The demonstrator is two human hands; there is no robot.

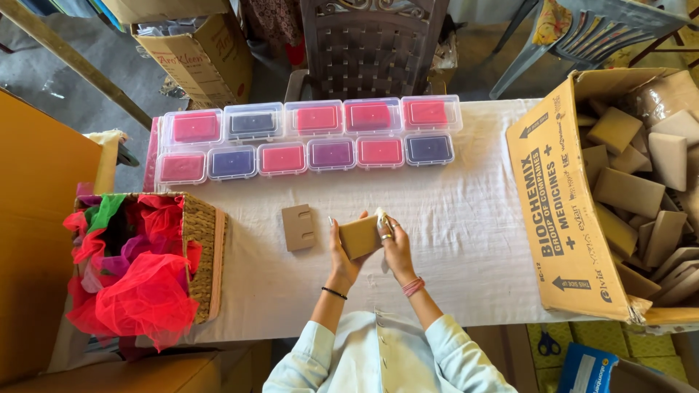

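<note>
1. A small tan cardboard box (359, 237) is held above the white-covered counter (466, 240), near its front middle — its long axis runs roughly left to right, tilted a little up toward the right.
2. The left hand (341, 251) grips the box's left end, fingers curled closed around it.
3. The right hand (397, 247) closes on the right end, with a small white scrap (381, 216) at its fingertips.
4. A flat cardboard piece (299, 227) lies just left of the hands.
5. Two rows of clear plastic cases (306, 135) with pink and purple insides line the far edge — well apart from the hands.
</note>
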